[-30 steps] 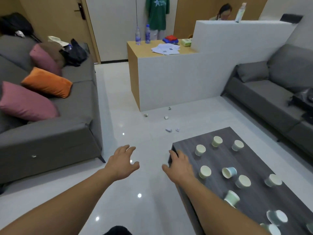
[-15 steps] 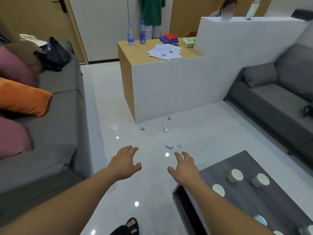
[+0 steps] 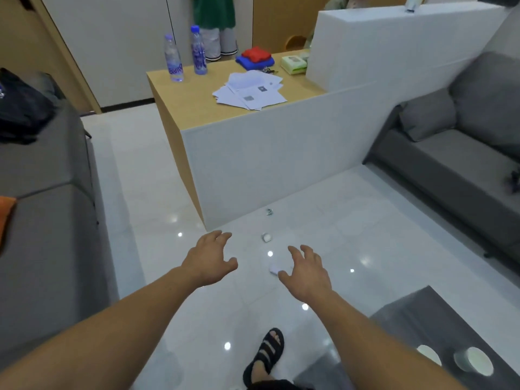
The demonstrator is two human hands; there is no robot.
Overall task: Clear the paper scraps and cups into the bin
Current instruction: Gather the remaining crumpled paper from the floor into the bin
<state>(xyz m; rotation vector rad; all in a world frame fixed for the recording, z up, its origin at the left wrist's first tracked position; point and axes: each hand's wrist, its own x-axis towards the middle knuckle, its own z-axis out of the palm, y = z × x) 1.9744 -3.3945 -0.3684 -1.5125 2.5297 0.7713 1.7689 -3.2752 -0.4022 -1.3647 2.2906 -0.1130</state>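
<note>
Small crumpled paper scraps lie on the white tiled floor: one (image 3: 266, 237) ahead between my hands, one (image 3: 269, 211) near the counter's base, and one (image 3: 274, 268) half hidden behind my right thumb. My left hand (image 3: 209, 260) and my right hand (image 3: 305, 273) both reach forward above the floor, fingers spread, holding nothing. Two pale paper cups (image 3: 474, 360) (image 3: 429, 354) stand on the dark coffee table (image 3: 416, 316) at the lower right. No bin is in view.
A wood-and-white counter (image 3: 253, 153) stands ahead, with two water bottles (image 3: 173, 59), loose sheets (image 3: 250, 91) and folded cloths on it. Grey sofas flank the floor at left (image 3: 47, 209) and right (image 3: 455, 170). My sandalled foot (image 3: 266, 353) is below.
I have walked forward towards the scraps; the counter and scraps are closer, and most of the coffee table with its cups has slid out of view. Both hands stay open and outstretched.
</note>
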